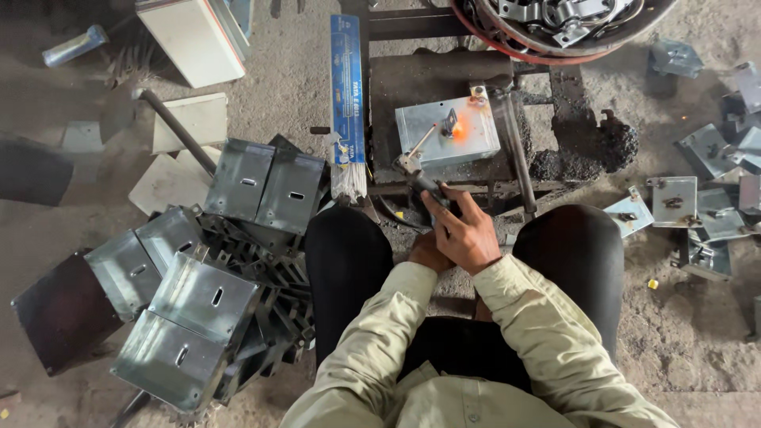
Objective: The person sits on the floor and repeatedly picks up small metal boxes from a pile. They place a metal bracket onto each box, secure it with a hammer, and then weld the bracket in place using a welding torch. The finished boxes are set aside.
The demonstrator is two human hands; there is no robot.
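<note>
Welding a metal box on a low stand, seen from above.

The right hand (468, 230) is wrapped around the electrode holder (420, 181), whose rod (424, 140) slants up to an orange glow (462, 127) on the galvanised metal box (444, 135) lying on the dark welding stand (428, 79). The left hand (426, 254) lies tucked under the right wrist; whether it grips anything cannot be told. A blue packet of electrodes (347, 95) lies just left of the stand, and more slotted boxes (206, 301) are piled on the floor (697, 317) beside the left knee.
</note>
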